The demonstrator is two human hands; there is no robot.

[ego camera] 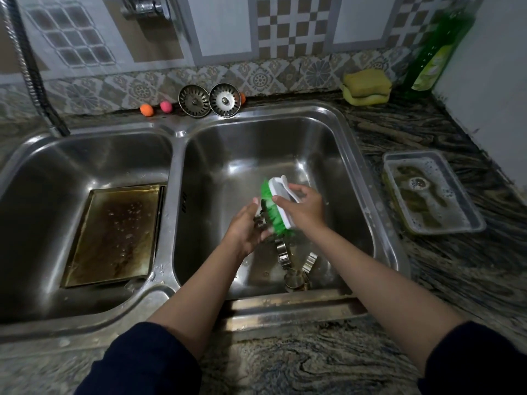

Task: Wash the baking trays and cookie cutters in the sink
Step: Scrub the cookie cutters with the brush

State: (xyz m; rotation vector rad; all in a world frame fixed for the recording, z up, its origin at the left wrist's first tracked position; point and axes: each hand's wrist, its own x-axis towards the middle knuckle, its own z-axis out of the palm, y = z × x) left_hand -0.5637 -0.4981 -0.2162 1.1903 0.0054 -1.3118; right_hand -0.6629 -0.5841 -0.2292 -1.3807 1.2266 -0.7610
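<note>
Cookie cutter held over the right basin, gripped in the left hand (shape hard to make out); right hand clasps the green-bristled brush against it; more cutters lie below; a browned baking tray leans in the left basin.
</note>
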